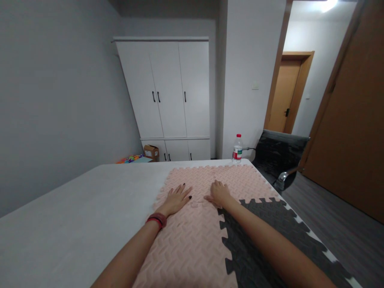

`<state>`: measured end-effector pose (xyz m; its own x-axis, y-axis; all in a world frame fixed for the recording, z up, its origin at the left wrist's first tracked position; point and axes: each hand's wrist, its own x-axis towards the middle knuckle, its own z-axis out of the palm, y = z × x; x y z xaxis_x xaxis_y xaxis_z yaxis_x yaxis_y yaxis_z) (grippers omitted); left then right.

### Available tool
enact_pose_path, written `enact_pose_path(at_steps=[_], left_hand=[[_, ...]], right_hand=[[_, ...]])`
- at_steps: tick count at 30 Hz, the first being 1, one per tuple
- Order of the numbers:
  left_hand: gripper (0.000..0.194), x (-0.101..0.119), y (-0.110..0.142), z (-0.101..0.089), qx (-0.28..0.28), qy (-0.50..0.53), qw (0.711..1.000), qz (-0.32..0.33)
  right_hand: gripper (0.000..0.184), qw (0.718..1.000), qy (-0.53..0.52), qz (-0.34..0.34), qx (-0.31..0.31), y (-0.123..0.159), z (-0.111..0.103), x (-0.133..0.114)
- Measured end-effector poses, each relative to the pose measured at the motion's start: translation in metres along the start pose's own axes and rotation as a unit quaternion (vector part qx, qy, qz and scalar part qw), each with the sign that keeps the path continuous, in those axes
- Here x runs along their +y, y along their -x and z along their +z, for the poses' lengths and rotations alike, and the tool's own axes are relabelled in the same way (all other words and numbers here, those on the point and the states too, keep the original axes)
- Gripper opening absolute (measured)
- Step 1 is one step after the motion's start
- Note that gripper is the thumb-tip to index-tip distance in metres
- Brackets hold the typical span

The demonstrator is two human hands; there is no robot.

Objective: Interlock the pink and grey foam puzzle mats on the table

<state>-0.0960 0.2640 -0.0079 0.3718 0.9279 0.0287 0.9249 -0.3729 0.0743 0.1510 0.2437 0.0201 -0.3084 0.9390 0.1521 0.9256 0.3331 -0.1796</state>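
Observation:
Pink foam puzzle mats lie joined on a white table, with a dark grey foam mat interlocked at their right side. My left hand rests flat on the pink mat, fingers spread, a red band on its wrist. My right hand presses on the pink mat beside it, fingers curled down at the seam between two pink tiles. A small raised tab shows between the two hands.
A water bottle with a red cap stands at the table's far edge. A black chair sits to the right. A white wardrobe, a cardboard box and colourful items are behind. An open doorway is at right.

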Motion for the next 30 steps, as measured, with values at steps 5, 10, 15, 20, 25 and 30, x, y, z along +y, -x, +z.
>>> enact_pose_path(at_steps=[5, 10, 15, 20, 25, 30], left_hand=[[0.056, -0.003, -0.002, 0.001, 0.002, -0.005, 1.0, -0.001], [0.056, -0.002, -0.003, 0.004, 0.005, -0.009, 1.0, -0.004], [0.061, 0.0, -0.001, 0.004, 0.019, -0.013, 1.0, -0.003], [0.062, 0.004, 0.003, -0.001, 0.023, -0.017, 1.0, -0.005], [0.06, 0.007, 0.004, -0.006, 0.025, -0.021, 0.999, -0.01], [0.065, 0.007, 0.005, -0.006, 0.035, -0.013, 0.999, -0.029]], right_hand=[[0.093, 0.992, -0.048, -0.055, -0.099, -0.014, 0.019, -0.028], [0.094, 0.985, -0.071, -0.049, -0.151, -0.015, 0.027, -0.03], [0.084, 0.984, -0.075, -0.033, -0.155, -0.01, 0.023, -0.035], [0.083, 0.985, -0.078, -0.027, -0.153, -0.001, 0.018, -0.044], [0.077, 0.982, -0.082, -0.078, -0.153, 0.009, 0.002, -0.025], [0.064, 0.997, -0.015, 0.006, -0.08, 0.032, -0.028, 0.076]])
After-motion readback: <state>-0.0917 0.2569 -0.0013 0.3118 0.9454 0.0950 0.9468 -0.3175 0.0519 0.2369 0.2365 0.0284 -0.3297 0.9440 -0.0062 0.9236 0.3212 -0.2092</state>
